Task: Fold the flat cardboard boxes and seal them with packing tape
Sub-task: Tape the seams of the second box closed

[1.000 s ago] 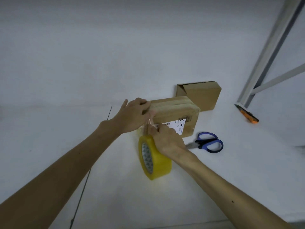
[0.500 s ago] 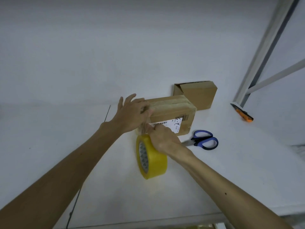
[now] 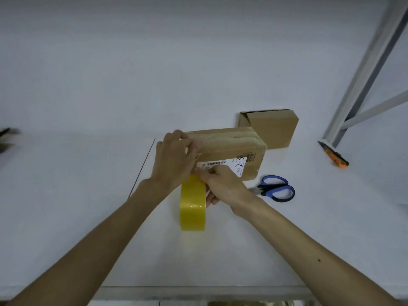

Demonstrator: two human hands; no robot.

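A closed brown cardboard box (image 3: 231,149) with tape strips along its top and a white label on its near side lies on the white table. My left hand (image 3: 174,160) is curled over the box's left end and presses there. A yellow roll of packing tape (image 3: 192,204) stands on edge just in front of the box. My right hand (image 3: 220,184) grips the roll from its right side, fingers reaching toward the box's lower left corner. Behind the first box stands a second brown box (image 3: 271,129) with an open flap.
Blue-handled scissors (image 3: 276,189) lie right of the box. An orange utility knife (image 3: 334,156) rests farther right, by a grey metal frame post (image 3: 362,74). The white table's (image 3: 88,173) front edge runs along the bottom of the view. A dark blurred object (image 3: 6,138) sits at the far left.
The tape roll has turned so its yellow outer face points at me instead of its open side. My left hand's fingers have curled tighter over the box end.
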